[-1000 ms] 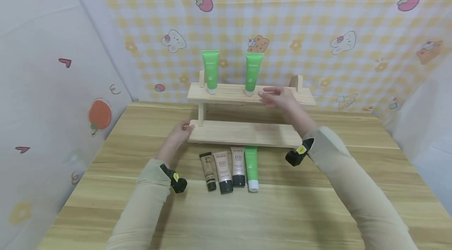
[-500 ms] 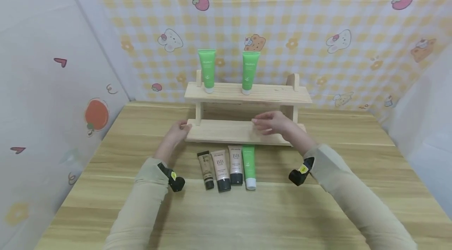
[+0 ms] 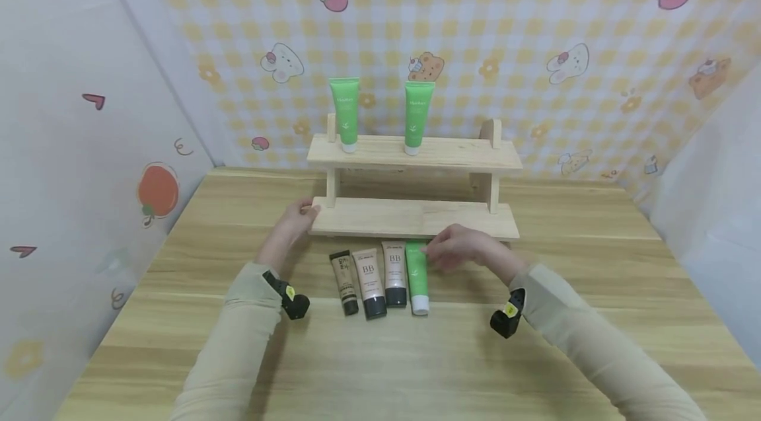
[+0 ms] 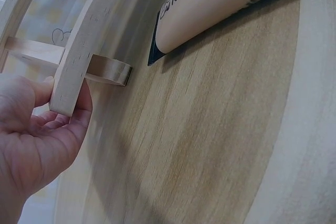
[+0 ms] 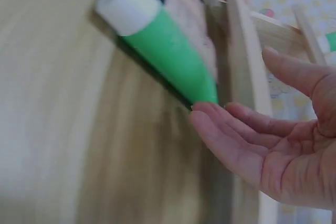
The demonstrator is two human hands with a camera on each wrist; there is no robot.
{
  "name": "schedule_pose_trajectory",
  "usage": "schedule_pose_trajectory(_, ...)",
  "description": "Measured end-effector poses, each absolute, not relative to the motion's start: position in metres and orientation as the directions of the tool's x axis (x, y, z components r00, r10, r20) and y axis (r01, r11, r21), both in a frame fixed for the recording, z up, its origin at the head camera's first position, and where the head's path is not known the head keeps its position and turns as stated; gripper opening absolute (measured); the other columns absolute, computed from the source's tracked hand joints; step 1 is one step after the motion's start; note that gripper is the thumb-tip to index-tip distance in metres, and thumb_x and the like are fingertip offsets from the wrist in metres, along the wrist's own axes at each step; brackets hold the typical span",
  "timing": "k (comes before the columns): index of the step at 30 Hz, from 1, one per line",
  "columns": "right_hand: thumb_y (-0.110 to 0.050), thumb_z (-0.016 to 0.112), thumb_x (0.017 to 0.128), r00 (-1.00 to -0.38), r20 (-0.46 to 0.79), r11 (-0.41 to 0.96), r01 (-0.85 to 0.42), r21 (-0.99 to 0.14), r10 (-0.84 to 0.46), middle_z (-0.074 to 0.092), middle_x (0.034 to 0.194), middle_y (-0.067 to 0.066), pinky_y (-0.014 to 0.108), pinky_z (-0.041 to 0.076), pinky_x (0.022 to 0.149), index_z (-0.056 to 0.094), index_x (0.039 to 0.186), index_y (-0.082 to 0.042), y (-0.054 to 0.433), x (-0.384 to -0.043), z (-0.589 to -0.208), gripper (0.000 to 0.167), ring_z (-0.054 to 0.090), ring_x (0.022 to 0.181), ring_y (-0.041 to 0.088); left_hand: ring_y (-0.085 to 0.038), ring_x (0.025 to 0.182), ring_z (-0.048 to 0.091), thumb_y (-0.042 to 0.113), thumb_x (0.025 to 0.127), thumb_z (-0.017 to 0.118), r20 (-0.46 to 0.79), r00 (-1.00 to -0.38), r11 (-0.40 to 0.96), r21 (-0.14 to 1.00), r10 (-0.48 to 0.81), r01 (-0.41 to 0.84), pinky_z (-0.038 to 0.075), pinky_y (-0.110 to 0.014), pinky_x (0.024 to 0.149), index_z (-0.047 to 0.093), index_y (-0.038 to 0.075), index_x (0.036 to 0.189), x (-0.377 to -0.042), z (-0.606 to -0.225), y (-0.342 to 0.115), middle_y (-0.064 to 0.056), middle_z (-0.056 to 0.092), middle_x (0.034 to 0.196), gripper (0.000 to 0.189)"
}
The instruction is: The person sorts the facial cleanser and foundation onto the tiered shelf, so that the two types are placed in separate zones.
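Head view: left hand (image 3: 294, 219) pinches the pale wooden shelf (image 3: 374, 217); right hand (image 3: 462, 247), spread, probably wants the near, long green plastic tube (image 3: 417, 277) and should pinch.

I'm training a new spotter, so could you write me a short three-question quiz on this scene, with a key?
1. What does the left hand grip?
2. True or false: the right hand is nearest to a black-capped tube.
3. How many tubes lie on the table, and how many stand on the upper shelf?

Key:
1. The left end of the lower shelf.
2. False; it is nearest to the green tube lying on the table.
3. Four lie on the table; two stand on the upper shelf.
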State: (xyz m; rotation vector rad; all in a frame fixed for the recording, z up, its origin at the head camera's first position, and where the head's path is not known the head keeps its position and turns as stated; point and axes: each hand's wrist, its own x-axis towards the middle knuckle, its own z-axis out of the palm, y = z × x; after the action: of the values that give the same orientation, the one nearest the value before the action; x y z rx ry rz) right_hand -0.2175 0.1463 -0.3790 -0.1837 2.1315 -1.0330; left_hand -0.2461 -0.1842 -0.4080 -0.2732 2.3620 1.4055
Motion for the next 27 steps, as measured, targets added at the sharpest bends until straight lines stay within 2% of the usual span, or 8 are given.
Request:
schedule_pose_trajectory(4,-0.025,0.058,0.089,-0.725,-0.568,0.665,0.205,-0.718,-0.39,0.067,0.096,0.017,0.034,0.057,0.073,0.06,0.109,0.008,0.14,-0.212,-0.39,0.039,0.067,0.084,0.022,-0.041,0.134,0.026,0.03,0.1,0.032,-0.418,-0.908,0.482,0.802,0.03,-0.353,0.024,-0.05,0.112,0.01,0.005,0.146,-0.247,-0.408,-0.185,-0.026,0.02,0.148,0.057)
schedule_pose_trajectory(10,-0.023,0.064,0.085,-0.787,-0.565,0.666,0.287,-0.689,-0.246,0.067,0.079,0.009,0.03,0.058,0.064,0.064,0.099,0.004,0.122,-0.204,-0.41,0.031,0.065,0.067,0.015,-0.041,0.135,0.024,0.034,0.099,0.033,-0.423,-0.905,0.479,0.801,0.032,-0.358,0.023,-0.05,0.112,0.012,0.006,0.146,-0.248,-0.409,-0.186,-0.025,0.02,0.148,0.059)
schedule_pose_trajectory(18,-0.024,0.068,0.081,-0.842,-0.508,0.674,0.271,-0.688,-0.181,0.066,0.081,0.013,0.029,0.057,0.057,0.06,0.091,0.003,0.105,-0.195,-0.413,0.03,0.065,0.063,0.019,-0.04,0.135,0.025,0.033,0.099,0.032,-0.421,-0.907,0.486,0.797,0.022,-0.358,0.023,-0.05,0.112,0.012,0.007,0.146,-0.244,-0.405,-0.186,-0.024,0.02,0.149,0.058)
schedule_pose_trajectory(27,-0.023,0.067,0.082,-0.826,-0.527,0.678,0.27,-0.683,-0.203,0.065,0.079,0.014,0.03,0.057,0.056,0.059,0.094,0.005,0.111,-0.198,-0.421,0.032,0.065,0.062,0.019,-0.039,0.135,0.025,0.031,0.099,0.033,-0.409,-0.912,0.487,0.797,-0.001,-0.358,0.024,-0.048,0.112,0.016,0.003,0.145,-0.246,-0.407,-0.183,-0.026,0.022,0.147,0.056)
